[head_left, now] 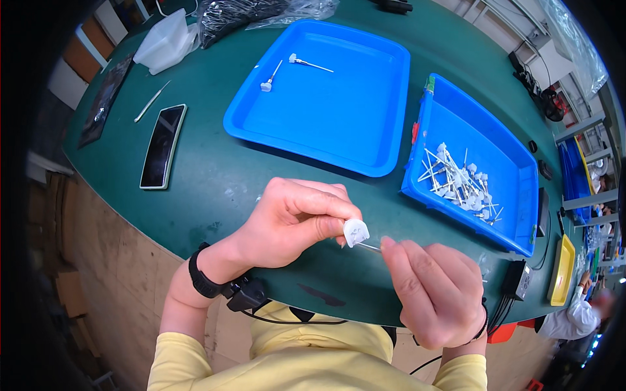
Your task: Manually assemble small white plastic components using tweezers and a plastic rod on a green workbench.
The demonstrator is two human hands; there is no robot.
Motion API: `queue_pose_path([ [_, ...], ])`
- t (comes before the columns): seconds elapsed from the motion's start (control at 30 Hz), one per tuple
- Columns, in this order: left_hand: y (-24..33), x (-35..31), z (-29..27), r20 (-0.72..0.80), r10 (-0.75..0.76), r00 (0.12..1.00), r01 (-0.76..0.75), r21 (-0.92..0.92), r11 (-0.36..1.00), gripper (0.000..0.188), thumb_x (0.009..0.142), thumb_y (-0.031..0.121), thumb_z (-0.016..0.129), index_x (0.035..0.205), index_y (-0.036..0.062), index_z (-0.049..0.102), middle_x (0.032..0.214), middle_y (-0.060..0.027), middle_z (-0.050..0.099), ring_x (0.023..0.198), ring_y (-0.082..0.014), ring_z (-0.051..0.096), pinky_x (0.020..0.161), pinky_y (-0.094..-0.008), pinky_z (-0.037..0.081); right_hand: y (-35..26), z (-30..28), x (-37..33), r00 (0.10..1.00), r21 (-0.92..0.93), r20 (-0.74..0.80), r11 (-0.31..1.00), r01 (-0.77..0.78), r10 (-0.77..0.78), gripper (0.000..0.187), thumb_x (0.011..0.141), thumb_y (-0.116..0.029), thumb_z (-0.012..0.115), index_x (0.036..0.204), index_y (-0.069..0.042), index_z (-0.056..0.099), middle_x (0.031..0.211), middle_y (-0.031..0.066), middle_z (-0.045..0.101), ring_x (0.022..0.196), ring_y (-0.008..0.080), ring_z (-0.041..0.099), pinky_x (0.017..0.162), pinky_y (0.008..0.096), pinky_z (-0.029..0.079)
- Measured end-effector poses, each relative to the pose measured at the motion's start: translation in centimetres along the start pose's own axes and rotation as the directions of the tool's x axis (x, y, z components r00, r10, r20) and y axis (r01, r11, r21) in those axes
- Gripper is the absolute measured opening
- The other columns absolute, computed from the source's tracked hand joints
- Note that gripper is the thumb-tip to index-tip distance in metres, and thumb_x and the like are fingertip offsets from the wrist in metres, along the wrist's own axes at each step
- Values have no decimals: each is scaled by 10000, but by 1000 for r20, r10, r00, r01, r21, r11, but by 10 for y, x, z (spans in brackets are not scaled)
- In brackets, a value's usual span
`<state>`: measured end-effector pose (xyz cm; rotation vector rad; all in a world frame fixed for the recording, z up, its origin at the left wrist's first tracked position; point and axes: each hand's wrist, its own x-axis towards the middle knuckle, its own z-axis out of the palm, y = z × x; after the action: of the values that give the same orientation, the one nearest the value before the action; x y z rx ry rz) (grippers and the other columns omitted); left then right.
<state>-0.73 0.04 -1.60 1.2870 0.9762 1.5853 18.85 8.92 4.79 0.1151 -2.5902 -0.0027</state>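
Between thumb and fingers, my left hand (293,220) pinches a small white plastic cap (355,232) by its edge. A thin metal rod (369,247) runs from the cap to my right hand (435,287), whose closed fingers grip its other end; that end is hidden. Both hands hover above the near edge of the green table. Ahead of them lies a flat blue tray (326,130) holding two white-headed metal pins (310,63). To its right, a deeper blue bin (486,124) contains a heap of similar pins (460,182).
Left on the green table (202,163) lie a phone (163,146) and a slim white tool (152,102). A translucent container (166,42) and a bag of dark parts (238,19) stand behind. At right are a black box (516,280), a yellow tray (561,270) and another person (574,317).
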Motion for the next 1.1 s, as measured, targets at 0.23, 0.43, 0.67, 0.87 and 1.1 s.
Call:
queue_pose_path([
  [0.23, 0, 0, 0, 16, 68, 998, -69, 91, 993, 89, 864, 37, 643, 853, -47, 672, 751, -100, 638, 639, -182, 520, 616, -305, 424, 0, 2, 0, 1000, -26, 1, 1000, 13, -13, 426, 510, 29, 630, 914, 165, 649, 749, 197, 604, 536, 166, 500, 425, 244, 427],
  [0.43, 0, 1, 0, 19, 94, 995, -96, 140, 985, 88, 870, 34, 633, 860, -47, 666, 751, -99, 632, 639, -182, 516, 611, -295, 421, 0, 0, 1, 999, -27, 40, 1000, 1, 0, 432, 515, 37, 632, 928, 164, 645, 759, 194, 602, 544, 167, 501, 427, 250, 431],
  [0.67, -4, -1, -8, 82, 86, 993, -85, -18, 996, 126, 886, -52, 574, 973, -58, 664, 823, -97, 638, 727, -142, 573, 629, -262, 478, 4, 0, 3, 1000, 83, -28, 996, 17, -15, 391, 559, 44, 645, 936, 148, 650, 773, 165, 602, 538, 160, 497, 423, 250, 426],
  [0.87, 0, 1, -6, 120, 103, 987, -98, -46, 994, 134, 869, -72, 583, 969, -63, 672, 839, -112, 648, 735, -153, 582, 654, -263, 503, 3, 4, 4, 996, 40, -84, 999, 37, -34, 404, 563, 51, 636, 955, 150, 652, 771, 169, 605, 525, 157, 484, 420, 247, 421],
  [1.1, -1, 0, -6, 101, 138, 985, -140, 10, 990, 124, 846, -80, 603, 942, -62, 680, 819, -113, 659, 722, -166, 577, 637, -274, 486, 2, 6, 4, 997, 29, -57, 998, 47, -45, 400, 577, 50, 644, 961, 162, 644, 767, 179, 601, 530, 155, 487, 414, 245, 415],
])
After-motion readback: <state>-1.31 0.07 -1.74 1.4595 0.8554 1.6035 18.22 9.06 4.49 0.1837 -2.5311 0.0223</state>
